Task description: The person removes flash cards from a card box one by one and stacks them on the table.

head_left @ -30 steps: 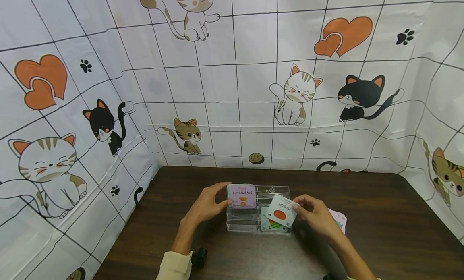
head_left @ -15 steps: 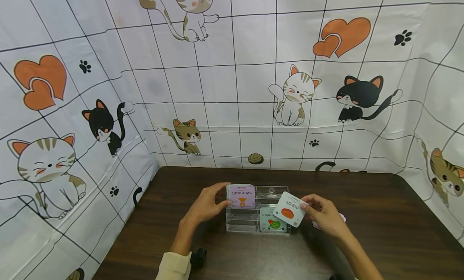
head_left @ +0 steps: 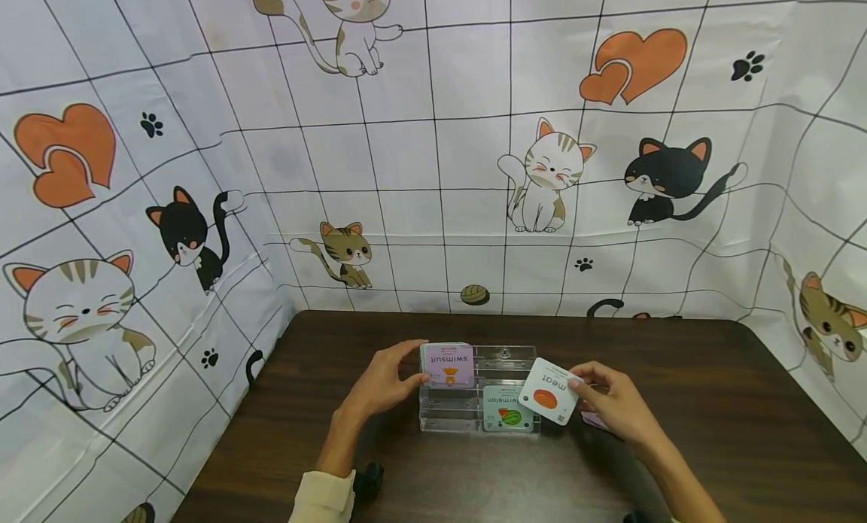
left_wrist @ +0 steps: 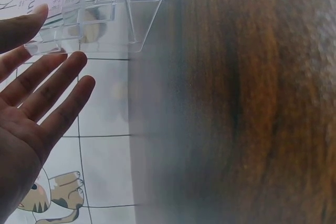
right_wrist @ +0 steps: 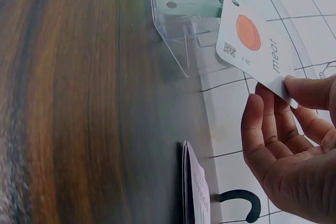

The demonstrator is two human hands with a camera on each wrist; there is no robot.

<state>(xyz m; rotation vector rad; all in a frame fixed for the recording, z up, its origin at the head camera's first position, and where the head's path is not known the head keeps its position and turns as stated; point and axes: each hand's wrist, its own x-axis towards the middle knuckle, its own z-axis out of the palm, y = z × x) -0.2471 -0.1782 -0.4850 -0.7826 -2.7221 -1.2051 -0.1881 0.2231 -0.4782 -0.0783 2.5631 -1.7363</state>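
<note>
A clear plastic card rack [head_left: 447,421] with stepped tiers stands on the table. At its upper left sits a purple "swimsuit" card [head_left: 448,366]; a green watermelon card [head_left: 506,410] sits at its lower right. My left hand [head_left: 382,380] holds the rack's left end between thumb and index finger, the thumb by the swimsuit card's edge. In the left wrist view its other fingers [left_wrist: 58,87] are extended. My right hand [head_left: 619,402] pinches a white "meat" card [head_left: 550,391] by one corner. That card is tilted and overlaps the watermelon card's right edge in the head view.
A small stack of purple-edged cards [right_wrist: 195,187] lies on the table near my right hand, mostly hidden by it in the head view. The dark wooden table [head_left: 488,478] meets a white cat-print cloth [head_left: 400,154] at the back and sides.
My right hand has drawn the meat card to the right, uncovering more of the watermelon card. My left hand stays at the rack's left end.
</note>
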